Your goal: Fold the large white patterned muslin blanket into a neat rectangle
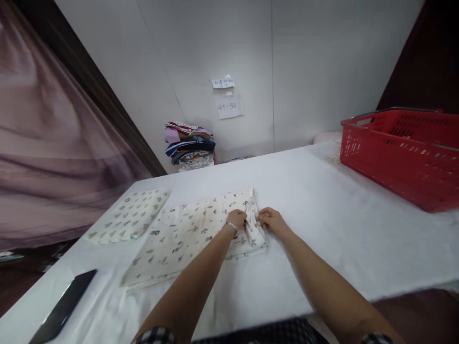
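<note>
A white cloth (pixel 193 229) with a small grey and tan print lies spread in a folded layer on the white-covered table. Near its right end my left hand (pixel 236 220), with a bracelet at the wrist, is closed on the fabric, which bunches into creases there. My right hand (pixel 270 220) pinches the cloth's right edge. Left of this cloth rests a second, neatly folded white cloth (pixel 131 215) with a grey print, untouched by either hand.
A red plastic basket (pixel 398 162) stands on the table's right side. At the front left lies a dark flat object (pixel 66 303). Behind the table's far edge rises a stack of folded fabrics (pixel 190 145), below paper notes (pixel 229 107) on the wall. A pinkish curtain (pixel 53 134) hangs at left.
</note>
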`<state>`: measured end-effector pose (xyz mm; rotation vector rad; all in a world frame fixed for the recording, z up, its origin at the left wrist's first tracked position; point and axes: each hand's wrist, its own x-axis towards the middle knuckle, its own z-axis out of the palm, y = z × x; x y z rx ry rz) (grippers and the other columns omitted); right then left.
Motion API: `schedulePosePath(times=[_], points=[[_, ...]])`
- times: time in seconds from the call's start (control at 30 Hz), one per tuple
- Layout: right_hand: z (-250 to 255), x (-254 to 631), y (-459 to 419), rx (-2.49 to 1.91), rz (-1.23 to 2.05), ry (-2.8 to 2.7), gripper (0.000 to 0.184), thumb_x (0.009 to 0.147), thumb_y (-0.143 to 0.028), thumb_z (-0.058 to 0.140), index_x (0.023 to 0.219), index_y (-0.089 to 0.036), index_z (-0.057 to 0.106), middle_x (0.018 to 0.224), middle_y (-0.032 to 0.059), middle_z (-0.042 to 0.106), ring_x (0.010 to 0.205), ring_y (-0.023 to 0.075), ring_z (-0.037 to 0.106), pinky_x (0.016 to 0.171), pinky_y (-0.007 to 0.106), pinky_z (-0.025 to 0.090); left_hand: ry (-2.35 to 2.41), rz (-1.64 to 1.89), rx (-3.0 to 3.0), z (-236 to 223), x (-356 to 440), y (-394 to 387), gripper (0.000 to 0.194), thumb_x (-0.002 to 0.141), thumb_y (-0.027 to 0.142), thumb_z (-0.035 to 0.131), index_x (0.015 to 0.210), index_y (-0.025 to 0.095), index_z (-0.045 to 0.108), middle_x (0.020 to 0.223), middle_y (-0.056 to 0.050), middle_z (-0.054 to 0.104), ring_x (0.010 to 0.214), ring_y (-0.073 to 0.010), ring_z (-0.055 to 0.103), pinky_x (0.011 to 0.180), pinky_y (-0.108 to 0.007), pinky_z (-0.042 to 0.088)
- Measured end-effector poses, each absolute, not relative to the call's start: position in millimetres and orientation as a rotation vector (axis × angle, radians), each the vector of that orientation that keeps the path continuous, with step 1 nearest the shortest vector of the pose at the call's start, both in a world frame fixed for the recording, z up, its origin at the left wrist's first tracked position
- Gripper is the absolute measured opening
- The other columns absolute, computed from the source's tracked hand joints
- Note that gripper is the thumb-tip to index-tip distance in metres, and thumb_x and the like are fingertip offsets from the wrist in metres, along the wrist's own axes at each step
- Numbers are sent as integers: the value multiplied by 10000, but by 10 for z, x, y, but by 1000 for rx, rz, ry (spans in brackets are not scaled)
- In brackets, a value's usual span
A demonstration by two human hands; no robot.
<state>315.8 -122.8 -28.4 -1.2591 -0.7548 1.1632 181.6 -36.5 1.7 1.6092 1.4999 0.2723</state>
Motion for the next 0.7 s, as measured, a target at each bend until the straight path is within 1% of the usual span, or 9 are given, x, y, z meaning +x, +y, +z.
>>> schedulePosePath(times=[0.13,0.2,0.3,0.43,0.57,0.7], points=[[-303,3133,-1214,-1324,1091,-777,270,584,-371,638,739,-193,506,580,-35,592,391,73,426,385,203,262,1495,313,1574,20,1811,-398,122,781,165,507,863,151,595,686,-22,643,587,-107,600,525,-190,478],[-323,3116,-1224,-1344,1087,-856,280,607,-383,645,770,-192,521,537,-57,547,383,78,425,393,211,281,1498,342,1579,16,1808,-420,130,779,170,516,888,156,586,706,-20,648,583,-107,599,533,-201,480],[-351,3090,-1241,-1340,1084,-946,333,593,-349,672,851,-196,529,570,-70,544,398,79,433,412,217,309,1497,379,1621,9,1800,-471,161,760,190,550,918,168,569,737,-20,655,614,-116,607,569,-218,482],[-380,3075,-1235,-1294,1050,-947,330,569,-281,665,859,-192,534,603,-60,553,476,83,451,462,213,341,1501,412,1775,42,1814,-572,189,687,198,619,865,185,558,831,-30,658,744,-142,615,670,-236,470],[-398,3083,-1216,-1266,1033,-929,314,567,-265,647,848,-190,530,609,-56,552,499,85,463,485,216,363,1524,270,2019,138,1843,-637,113,677,188,582,787,195,557,805,-17,654,775,-156,608,684,-243,443],[-391,3078,-1210,-1252,1066,-895,330,564,-281,644,851,-200,503,605,-70,534,425,69,423,416,208,339,1581,225,2108,295,1810,-647,113,695,213,544,804,210,572,827,-24,657,801,-175,600,675,-258,428]])
